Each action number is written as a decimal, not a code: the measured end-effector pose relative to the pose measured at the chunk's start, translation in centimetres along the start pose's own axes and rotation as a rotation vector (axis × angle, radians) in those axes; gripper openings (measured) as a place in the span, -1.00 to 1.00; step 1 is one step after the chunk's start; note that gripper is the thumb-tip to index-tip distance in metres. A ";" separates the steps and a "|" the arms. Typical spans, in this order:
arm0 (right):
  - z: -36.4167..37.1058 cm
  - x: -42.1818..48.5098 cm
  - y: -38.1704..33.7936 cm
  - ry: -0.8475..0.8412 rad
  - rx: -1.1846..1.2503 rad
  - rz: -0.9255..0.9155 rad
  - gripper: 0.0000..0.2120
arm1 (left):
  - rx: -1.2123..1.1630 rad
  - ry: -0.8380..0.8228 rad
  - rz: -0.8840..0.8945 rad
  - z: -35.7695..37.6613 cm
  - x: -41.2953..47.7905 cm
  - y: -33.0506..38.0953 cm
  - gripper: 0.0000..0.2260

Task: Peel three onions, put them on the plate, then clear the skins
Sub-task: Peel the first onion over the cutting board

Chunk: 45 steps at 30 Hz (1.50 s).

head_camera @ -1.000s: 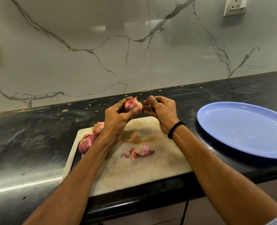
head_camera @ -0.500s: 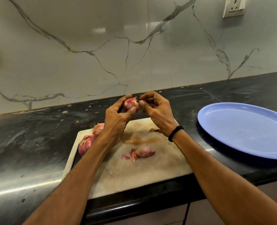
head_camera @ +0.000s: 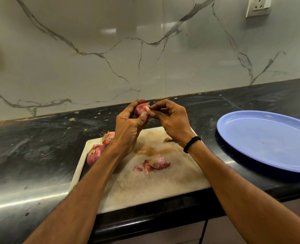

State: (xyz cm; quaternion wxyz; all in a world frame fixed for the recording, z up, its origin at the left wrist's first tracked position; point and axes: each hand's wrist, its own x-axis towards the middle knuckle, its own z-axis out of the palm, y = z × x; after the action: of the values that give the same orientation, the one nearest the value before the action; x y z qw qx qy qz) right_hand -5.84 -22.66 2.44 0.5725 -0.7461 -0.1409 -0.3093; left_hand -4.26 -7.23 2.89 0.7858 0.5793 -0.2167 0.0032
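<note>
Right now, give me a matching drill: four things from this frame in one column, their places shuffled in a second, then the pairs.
1 held onion
2 plate
3 loose skins
4 two unpeeled onions

A left edge of the cutting board
B on the counter, right of the board
C gripped by the left hand, picked at by the right hand
D middle of the board

Pairs: 1-C, 2-B, 3-D, 4-A

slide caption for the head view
Left hand holds a red onion while the right hand pinches its tip above the cutting board.

Three onions, one plate, one board
</note>
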 end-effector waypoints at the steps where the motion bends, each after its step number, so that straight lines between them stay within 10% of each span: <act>1: 0.0 0.0 0.1 0.009 -0.008 -0.006 -0.83 | 0.013 0.001 0.005 0.0 0.0 0.0 -0.55; 33: 0.0 1.8 -0.7 -0.082 -0.455 -0.227 -0.92 | 0.040 0.097 -0.027 0.8 -0.1 0.5 -0.58; 45: 1.5 1.6 -0.7 0.058 -0.281 -0.172 -0.86 | -0.110 0.150 -0.056 0.4 0.5 1.4 -0.71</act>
State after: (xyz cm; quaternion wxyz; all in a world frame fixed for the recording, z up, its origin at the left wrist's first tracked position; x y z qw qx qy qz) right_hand -4.61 -21.24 3.74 0.4379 -0.7947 -0.1431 -0.3953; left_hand -4.33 -7.29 4.44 0.8303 0.5391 -0.1408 0.0128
